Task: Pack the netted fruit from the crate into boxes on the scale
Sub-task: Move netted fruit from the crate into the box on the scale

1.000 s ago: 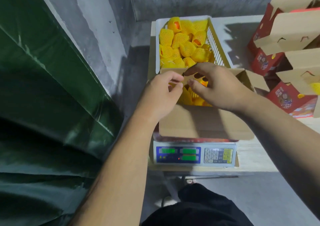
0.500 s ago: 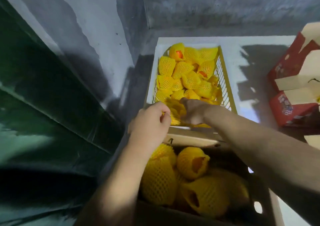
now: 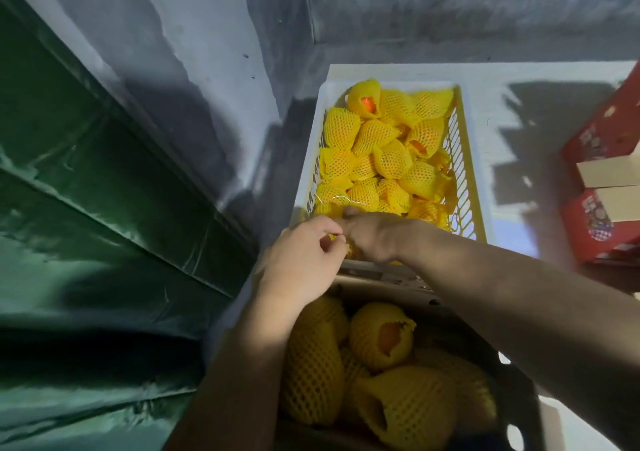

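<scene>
A yellow crate on the table holds several fruits in yellow foam netting. Both my hands reach into its near end. My left hand has curled fingers pinching a bit of yellow netting. My right hand is curled over a netted fruit that is mostly hidden beneath it. Below them, an open cardboard box holds several netted fruits. The scale is out of view.
A green tarp fills the left side. A grey wall rises behind the white table. Red and cardboard gift boxes stand at the right edge.
The view has moved forward over the box. Both hands left the box and reached into the near end of the crate, closing on netted fruit.
</scene>
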Available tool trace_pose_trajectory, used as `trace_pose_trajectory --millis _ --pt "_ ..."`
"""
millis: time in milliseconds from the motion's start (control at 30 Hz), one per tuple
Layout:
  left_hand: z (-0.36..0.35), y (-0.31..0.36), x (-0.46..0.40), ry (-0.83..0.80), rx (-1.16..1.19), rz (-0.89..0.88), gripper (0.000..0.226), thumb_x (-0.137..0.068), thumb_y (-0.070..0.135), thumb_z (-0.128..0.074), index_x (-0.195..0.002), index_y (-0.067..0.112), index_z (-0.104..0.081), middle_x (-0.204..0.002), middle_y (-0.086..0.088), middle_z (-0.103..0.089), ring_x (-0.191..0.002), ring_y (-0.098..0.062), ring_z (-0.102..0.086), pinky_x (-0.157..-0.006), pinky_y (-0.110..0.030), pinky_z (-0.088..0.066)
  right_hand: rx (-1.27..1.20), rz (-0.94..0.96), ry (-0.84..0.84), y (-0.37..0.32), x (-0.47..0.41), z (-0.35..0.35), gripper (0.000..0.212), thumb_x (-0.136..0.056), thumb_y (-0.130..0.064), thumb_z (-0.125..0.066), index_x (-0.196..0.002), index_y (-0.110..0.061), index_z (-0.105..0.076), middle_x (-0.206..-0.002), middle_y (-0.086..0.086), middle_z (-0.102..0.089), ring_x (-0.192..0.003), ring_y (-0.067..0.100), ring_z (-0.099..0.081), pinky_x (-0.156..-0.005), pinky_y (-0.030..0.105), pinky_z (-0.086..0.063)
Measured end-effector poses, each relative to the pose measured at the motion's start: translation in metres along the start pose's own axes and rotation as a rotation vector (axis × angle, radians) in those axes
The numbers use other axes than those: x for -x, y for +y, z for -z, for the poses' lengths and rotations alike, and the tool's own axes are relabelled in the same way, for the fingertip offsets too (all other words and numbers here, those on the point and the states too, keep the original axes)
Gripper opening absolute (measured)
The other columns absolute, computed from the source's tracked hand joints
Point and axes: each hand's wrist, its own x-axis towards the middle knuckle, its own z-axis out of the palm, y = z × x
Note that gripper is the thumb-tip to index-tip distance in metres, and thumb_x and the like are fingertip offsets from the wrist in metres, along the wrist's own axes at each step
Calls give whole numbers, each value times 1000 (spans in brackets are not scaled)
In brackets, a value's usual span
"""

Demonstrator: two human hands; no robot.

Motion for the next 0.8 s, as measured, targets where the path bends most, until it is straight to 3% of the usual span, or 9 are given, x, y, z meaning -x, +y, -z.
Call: trace_pose_trajectory --millis 100,200,267,333,433,533,633,700,800 --pt "4 -3 12 58 21 -45 24 -99 49 -50 -120 47 -60 -121 23 -68 -104 -13 -66 -86 -40 -58 -115 -18 116 1 16 2 65 -90 -18 -71 -142 -29 -33 -121 6 -53 -106 32 -60 -78 36 -47" --pt "4 -9 27 142 102 -131 22 -100 39 -55 -119 41 -66 -116 23 -69 -102 -6 -66 -84 -33 -56 -110 -53 49 -7 19 5 73 -94 -10 -67 -154 -30 -30 -125 7 -60 -102 26 -59 -83 34 -49" --pt "2 -13 36 169 160 -160 22 -100 32 -58 -118 37 -69 -116 21 -68 -101 -2 -65 -85 -27 -54 -32 -83 -13 -20 16 6 68 -100 -8 -58 -158 -28 -30 -134 8 -56 -110 24 -58 -85 29 -43" --pt "1 -16 42 164 172 -190 22 -101 27 -58 -118 33 -70 -116 18 -63 -100 -2 -61 -85 -19 -48 94 -109 -34 -25 10 4 49 -105 -19 -52 -153 -23 -41 -146 10 -53 -127 29 -56 -99 35 -45" --pt "6 -23 52 202 223 -194 21 -101 24 -60 -118 29 -71 -115 15 -57 -100 -2 -55 -87 -13 -39 117 -172 5 -32 6 3 44 -103 -23 -57 -145 -25 -51 -149 6 -52 -135 30 -52 -109 42 -43" --pt "17 -32 68 267 291 -203 21 -101 24 -59 -116 31 -71 -117 14 -58 -106 -4 -57 -90 -18 -43 -10 -220 117 -38 18 9 58 -94 -18 -67 -146 -28 -44 -148 6 -49 -132 30 -52 -107 40 -45" --pt "24 -40 91 267 331 -230 22 -102 24 -59 -119 32 -69 -119 15 -58 -106 -2 -57 -86 -14 -47 -188 -257 375 -44 55 18 76 -81 -24 -83 -143 -16 -41 -141 12 -47 -123 34 -53 -92 34 -43" --pt "30 -43 106 271 399 -230 24 -102 23 -59 -123 32 -67 -121 13 -59 -111 -6 -59 -95 -27 -53 -349 -238 568 -58 89 24 81 -76 -30 -84 -141 -10 -41 -136 11 -49 -121 30 -52 -90 31 -40" --pt "40 -42 127 187 548 -246 35 -102 24 -63 -135 35 -57 -133 15 -55 -120 -6 -57 -104 -38 -53 -649 -151 681 -100 146 25 77 -65 -44 -75 -134 -23 -46 -116 3 -59 -97 19 -57 -81 36 -50"
